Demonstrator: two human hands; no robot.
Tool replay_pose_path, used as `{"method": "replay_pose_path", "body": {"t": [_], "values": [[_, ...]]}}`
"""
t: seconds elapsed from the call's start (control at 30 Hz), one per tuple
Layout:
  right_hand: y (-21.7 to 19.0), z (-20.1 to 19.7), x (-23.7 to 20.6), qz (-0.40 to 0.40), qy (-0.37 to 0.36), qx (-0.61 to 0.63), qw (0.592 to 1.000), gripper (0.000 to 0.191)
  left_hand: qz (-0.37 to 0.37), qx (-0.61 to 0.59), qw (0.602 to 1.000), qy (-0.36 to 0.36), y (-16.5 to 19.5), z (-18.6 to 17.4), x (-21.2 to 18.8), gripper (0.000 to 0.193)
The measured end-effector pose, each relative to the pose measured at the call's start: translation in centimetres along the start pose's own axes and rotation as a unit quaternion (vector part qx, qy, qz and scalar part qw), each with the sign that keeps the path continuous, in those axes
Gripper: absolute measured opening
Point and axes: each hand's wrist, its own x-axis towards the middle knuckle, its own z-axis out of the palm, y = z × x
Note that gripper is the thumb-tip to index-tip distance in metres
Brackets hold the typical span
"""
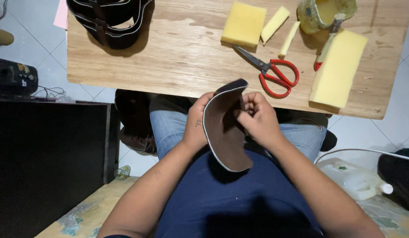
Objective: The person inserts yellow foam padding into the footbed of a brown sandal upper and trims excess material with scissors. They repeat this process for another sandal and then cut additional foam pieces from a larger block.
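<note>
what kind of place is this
Probably a small home shoe-making workshop: both hands bend a dark shoe sole over a wooden table holding yellow foam blocks, red scissors and a glue pot.

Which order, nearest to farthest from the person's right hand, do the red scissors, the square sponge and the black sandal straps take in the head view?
From the right hand:
1. Red scissors, on the table just beyond the hand.
2. Square sponge, farther back, near the table's far edge.
3. Black sandal straps, farthest, at the table's far left corner.
</note>
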Motion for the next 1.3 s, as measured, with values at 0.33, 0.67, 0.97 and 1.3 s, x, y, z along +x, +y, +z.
{"method": "replay_pose_path", "body": {"t": [0.33,0.67,0.97,1.3], "values": [[-4.6,-0.9,0.4,0.075,0.073,0.117,0.988,0.020,-0.069,-0.081,0.994,-0.004,2.9,0.5,2.2,0.042],[-7.5,1.2,1.9,0.177,-0.009,0.304,0.936,0.022,0.048,0.284,0.950,0.118,4.6,3.7,1.4,0.026],[-1.4,0.6,3.2,0.126,0.074,0.304,0.941,0.033,0.238,0.326,0.906,0.127,0.9,0.9,2.9,0.016],[-3.8,0.6,3.1,0.043,0.108,0.206,0.972,0.032,0.126,0.246,0.948,0.157,2.3,2.4,2.6,0.022]]}}
